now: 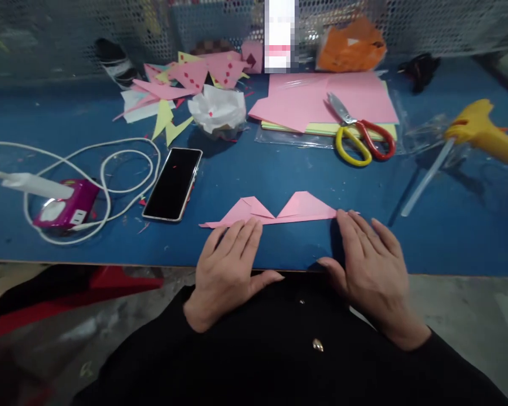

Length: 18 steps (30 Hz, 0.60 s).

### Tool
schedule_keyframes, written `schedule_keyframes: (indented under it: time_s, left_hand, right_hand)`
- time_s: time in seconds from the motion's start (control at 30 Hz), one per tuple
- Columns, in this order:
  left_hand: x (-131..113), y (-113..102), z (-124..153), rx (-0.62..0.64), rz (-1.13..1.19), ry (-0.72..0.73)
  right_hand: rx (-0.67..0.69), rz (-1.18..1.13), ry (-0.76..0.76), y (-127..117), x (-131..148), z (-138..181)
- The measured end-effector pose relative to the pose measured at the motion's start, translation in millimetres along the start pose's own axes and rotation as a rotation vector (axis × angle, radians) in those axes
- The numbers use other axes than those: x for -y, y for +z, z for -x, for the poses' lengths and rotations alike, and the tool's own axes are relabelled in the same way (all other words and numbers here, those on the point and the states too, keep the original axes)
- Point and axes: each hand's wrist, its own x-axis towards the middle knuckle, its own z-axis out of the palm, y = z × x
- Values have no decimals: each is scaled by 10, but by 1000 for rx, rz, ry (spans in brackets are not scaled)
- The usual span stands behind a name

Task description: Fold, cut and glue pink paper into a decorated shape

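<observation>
A folded pink paper piece [279, 213] with two peaked flaps lies flat on the blue table [279, 169] near its front edge. My left hand [228, 268] lies flat with its fingers stretched out, the fingertips pressing the paper's lower left edge. My right hand [370, 265] also lies flat and open, its fingertips touching the paper's right tip. Neither hand grips anything.
A black phone [173, 183] lies left of the paper, beside a magenta charger block [68, 206] with white cables. Behind are pink paper sheets [322, 98], yellow-and-red scissors [358, 135], crumpled white paper [218, 110], paper cut-outs [186, 79], and a yellow glue gun [482, 132] at right.
</observation>
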Motion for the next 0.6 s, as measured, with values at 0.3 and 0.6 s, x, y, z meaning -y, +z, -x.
schedule_keyframes:
  time_s: [0.3,0.6]
  left_hand:
    - [222,-202,370,32,-46,-202]
    - [88,-96,131,-46,55,-51]
  right_hand:
    - [9,10,0,-11,10,6]
    - [14,11,4,3,26,-5]
